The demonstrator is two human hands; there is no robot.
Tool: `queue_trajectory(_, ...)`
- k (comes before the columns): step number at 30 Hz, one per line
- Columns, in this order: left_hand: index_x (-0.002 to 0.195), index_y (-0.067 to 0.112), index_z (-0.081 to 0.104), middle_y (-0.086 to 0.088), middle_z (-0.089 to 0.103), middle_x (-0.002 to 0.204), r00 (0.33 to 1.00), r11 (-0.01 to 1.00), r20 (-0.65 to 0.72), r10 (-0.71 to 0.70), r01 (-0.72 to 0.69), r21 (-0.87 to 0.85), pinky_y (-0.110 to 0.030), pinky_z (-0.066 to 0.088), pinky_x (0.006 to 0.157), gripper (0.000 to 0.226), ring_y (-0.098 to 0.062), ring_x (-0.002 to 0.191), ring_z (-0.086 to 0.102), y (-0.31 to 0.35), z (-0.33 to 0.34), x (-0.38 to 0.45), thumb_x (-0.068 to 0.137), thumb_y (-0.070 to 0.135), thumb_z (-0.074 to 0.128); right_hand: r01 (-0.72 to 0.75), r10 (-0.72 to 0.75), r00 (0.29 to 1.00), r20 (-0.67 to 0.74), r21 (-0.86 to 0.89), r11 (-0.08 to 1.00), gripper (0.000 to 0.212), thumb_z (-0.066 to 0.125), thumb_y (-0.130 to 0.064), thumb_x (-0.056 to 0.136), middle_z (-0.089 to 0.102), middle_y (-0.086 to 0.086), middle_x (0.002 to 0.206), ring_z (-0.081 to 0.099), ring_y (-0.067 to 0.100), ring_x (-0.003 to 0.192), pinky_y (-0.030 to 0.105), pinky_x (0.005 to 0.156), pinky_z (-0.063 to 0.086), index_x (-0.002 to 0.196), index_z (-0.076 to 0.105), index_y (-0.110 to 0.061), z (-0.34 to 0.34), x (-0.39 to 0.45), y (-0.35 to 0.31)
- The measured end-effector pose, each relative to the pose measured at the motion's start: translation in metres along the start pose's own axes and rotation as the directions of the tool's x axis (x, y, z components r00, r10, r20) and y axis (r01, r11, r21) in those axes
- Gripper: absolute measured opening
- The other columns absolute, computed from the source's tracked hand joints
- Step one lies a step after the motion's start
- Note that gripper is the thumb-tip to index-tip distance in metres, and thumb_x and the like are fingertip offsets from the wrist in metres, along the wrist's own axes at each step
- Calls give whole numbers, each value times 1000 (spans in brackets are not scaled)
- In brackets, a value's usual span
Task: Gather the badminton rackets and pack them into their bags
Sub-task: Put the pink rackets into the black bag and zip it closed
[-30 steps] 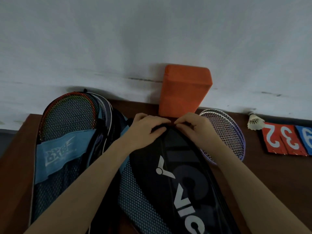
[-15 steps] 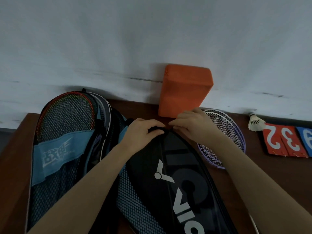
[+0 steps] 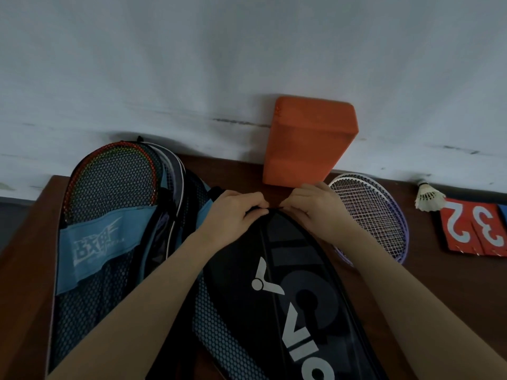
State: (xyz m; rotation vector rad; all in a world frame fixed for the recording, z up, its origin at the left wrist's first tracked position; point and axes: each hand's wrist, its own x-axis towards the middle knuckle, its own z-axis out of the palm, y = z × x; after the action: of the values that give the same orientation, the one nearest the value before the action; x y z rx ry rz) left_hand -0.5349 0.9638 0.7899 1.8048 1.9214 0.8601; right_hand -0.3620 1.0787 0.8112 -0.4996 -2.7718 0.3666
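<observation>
Head view shows my left hand (image 3: 234,215) and my right hand (image 3: 315,208) pinching the top end of the black racket bag (image 3: 288,283), probably at its zipper. Beside it, the blue mesh bag (image 3: 109,242) already holds an orange-framed racket (image 3: 109,176). I think one purple racket (image 3: 375,218) near my right hand is not yet packed.
</observation>
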Motion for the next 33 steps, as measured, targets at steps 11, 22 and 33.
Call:
queue_trajectory(11, 93, 17, 64, 9, 69, 88, 999, 1000, -51, 3, -4, -19, -34, 50, 79, 27, -11, 77, 64, 18, 7, 6, 88, 38, 47, 8, -9, 999, -39, -33, 999, 21, 50, -14, 87, 68, -1, 83, 62, 21, 75, 23, 71, 34, 90, 71, -12, -13, -25, 3)
queue_trajectory(22, 110, 48, 48, 20, 54, 94, 907, 945, 326, -265, 311, -98, -41, 31, 103, 30, -25, 117, 38, 5, 3, 14, 89, 62, 32, -538, 592, 798, 114, 577, 614, 11, 67, -9, 82, 69, -8, 79, 62, 1, 73, 14, 71, 49, 86, 73, -17, -31, -20, -19)
queue_trajectory(33, 101, 58, 47, 20, 57, 102, 954, 928, 221, -204, 260, -268, -43, 44, 96, 26, -21, 112, 47, 29, 16, -15, 74, 61, 47, -530, 616, 778, -124, 398, 749, 16, 64, -6, 84, 67, -1, 95, 56, 4, 87, -1, 78, 34, 97, 71, -11, -14, -42, -58)
